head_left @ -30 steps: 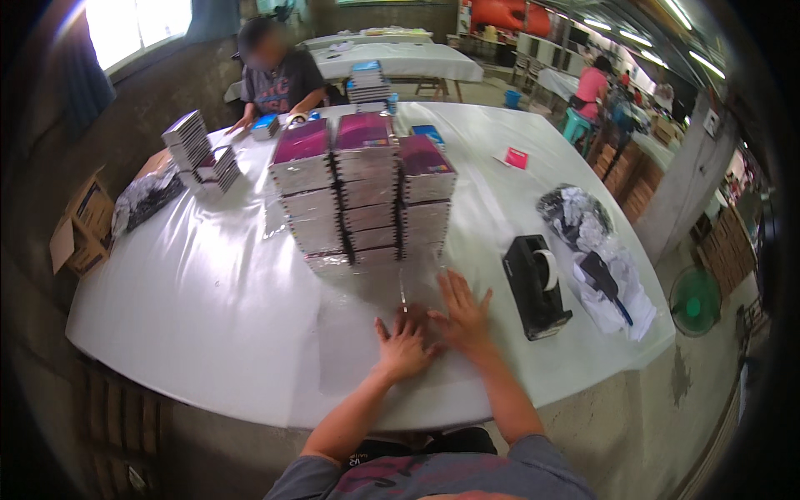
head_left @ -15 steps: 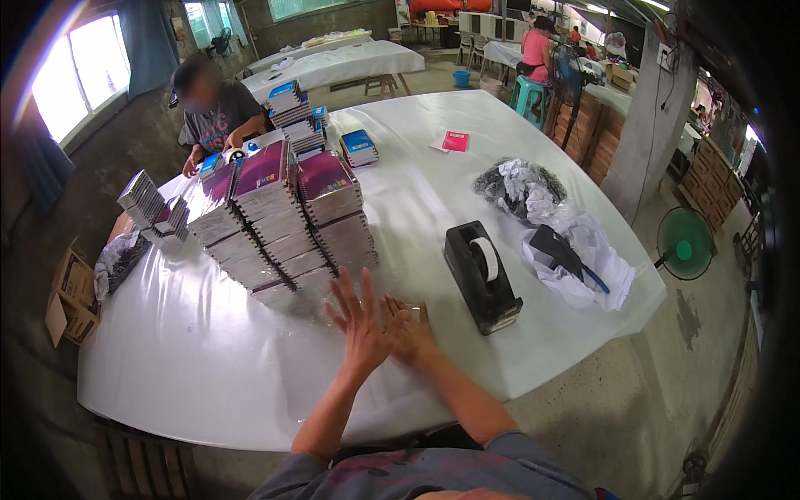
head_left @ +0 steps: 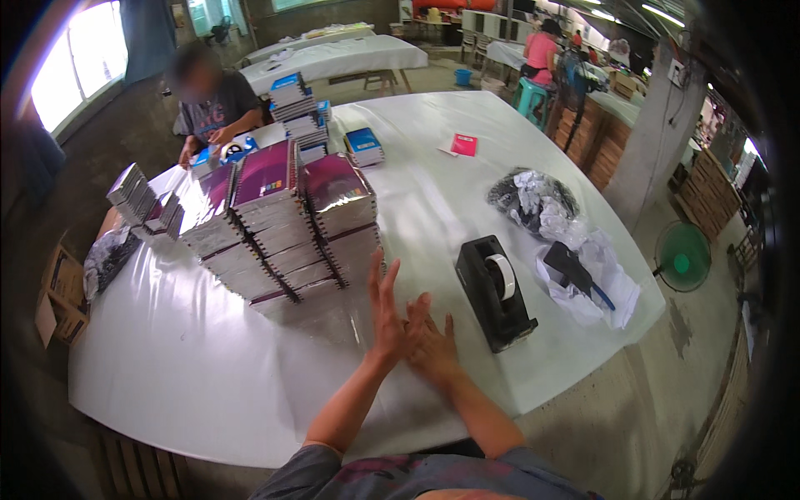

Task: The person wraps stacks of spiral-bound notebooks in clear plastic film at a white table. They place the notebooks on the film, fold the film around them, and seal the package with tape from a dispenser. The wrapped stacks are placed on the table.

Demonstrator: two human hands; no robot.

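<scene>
My left hand [head_left: 388, 327] is raised over the white table just right of the tall notebook stack, its fingers stretched out. It overlaps my right hand [head_left: 433, 350], whose visible fingers are apart; part of that palm is hidden. Nothing solid shows in either hand; whether clear film lies between them is too faint to tell. The purple-covered spiral notebooks [head_left: 265, 177] are piled in several columns, in what looks like clear wrapping. To the right of my hands stands a black tape dispenser [head_left: 490, 308] with a white-cored roll [head_left: 501, 277].
Crumpled plastic [head_left: 533, 200] and a black tool with a blue handle [head_left: 575, 271] lie at right. A red booklet [head_left: 464, 145] and blue notebooks [head_left: 363, 146] are farther back. A co-worker [head_left: 212, 104] sits at far left. A green fan [head_left: 683, 257] stands beyond the table.
My hands have moved slightly right and closer together. The left hand's spread fingers have drawn nearer each other and now overlap the right hand more. The view has shifted a little.
</scene>
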